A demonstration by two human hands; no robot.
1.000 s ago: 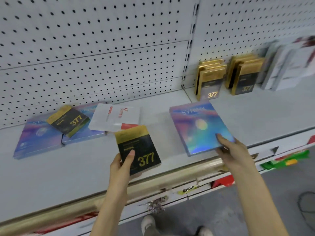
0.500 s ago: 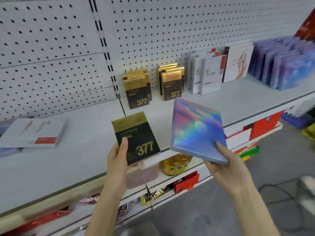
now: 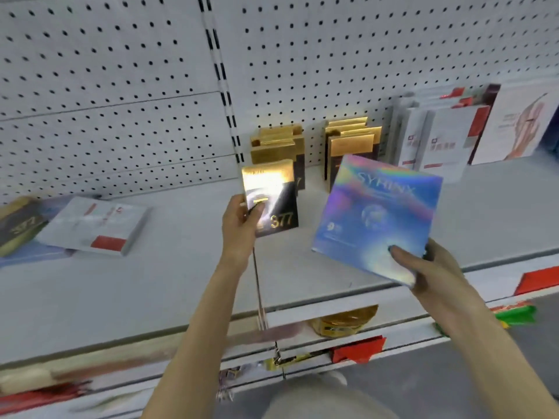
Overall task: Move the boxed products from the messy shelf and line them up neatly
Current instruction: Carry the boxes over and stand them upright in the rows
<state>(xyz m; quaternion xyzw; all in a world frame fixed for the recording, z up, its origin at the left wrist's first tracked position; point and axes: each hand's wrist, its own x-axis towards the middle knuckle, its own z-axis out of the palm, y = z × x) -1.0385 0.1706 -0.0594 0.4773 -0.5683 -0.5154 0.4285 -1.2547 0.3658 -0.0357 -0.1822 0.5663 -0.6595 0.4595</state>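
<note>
Left grip [image 3: 240, 226] grasping black-gold box [image 3: 279, 204], right grip [image 3: 423, 267] pinching holographic box [image 3: 378, 213] — lower corner

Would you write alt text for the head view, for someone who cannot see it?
A person holds a black-and-gold 377 box in the left hand and a holographic SYRINX box in the right hand, before a white shelf of upright gold boxes.
</note>
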